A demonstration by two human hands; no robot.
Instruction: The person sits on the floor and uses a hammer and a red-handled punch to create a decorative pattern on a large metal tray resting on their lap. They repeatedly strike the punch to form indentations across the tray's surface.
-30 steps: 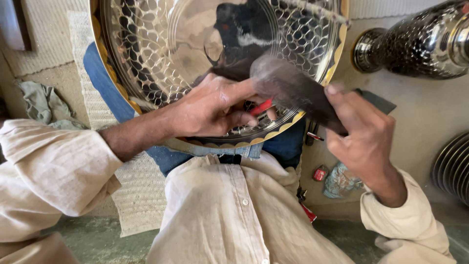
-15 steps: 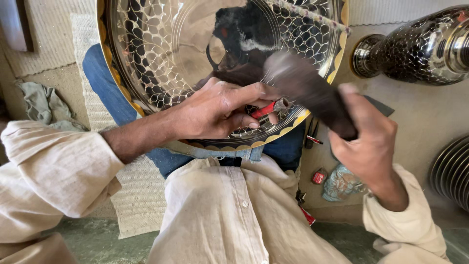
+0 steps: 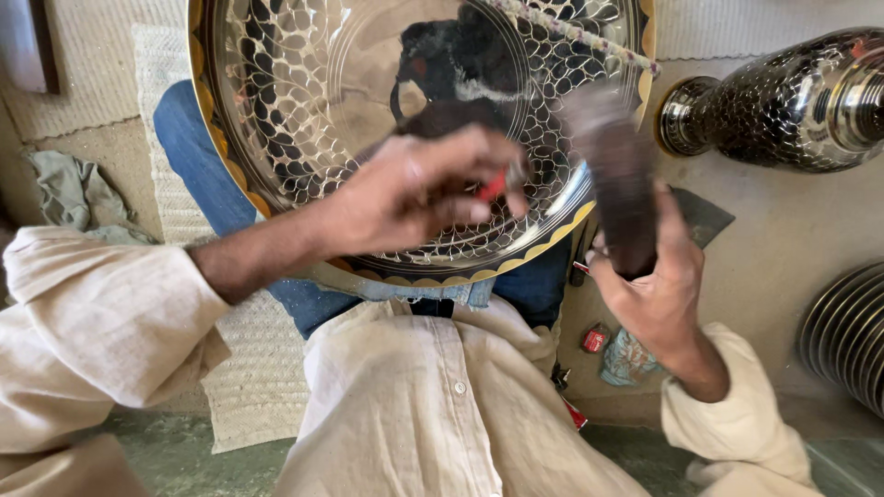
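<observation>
Left hand (image 3: pixel 419 189) sits at centre frame, fingers curled tight around a small red-handled tool (image 3: pixel 493 187) whose tip is pressed to the face of a large engraved metal tray (image 3: pixel 276 110). Only a sliver of the red handle shows between the fingers. Tray fills the upper middle of the frame, propped on the person's lap against blue jeans (image 3: pixel 198 175); scale-like cut pattern across its surface, scalloped gold band along the lower rim.

Right hand (image 3: pixel 658 276), right of centre, is wrapped fully around the handle of a dark wooden mallet (image 3: pixel 612 175). Mallet head points up toward the tray's right edge and is blurred (exact contact with the tool cannot be told).

Upper right: a patterned metal vase (image 3: pixel 783 101) lying on its side on the floor. Far right edge: a ribbed stack of metal plates (image 3: pixel 847 336). Lower right of centre, near the right wrist: a small red object (image 3: pixel 595 340). Left edge: a crumpled grey-green rag (image 3: pixel 69 189) on a woven mat (image 3: pixel 249 396).
</observation>
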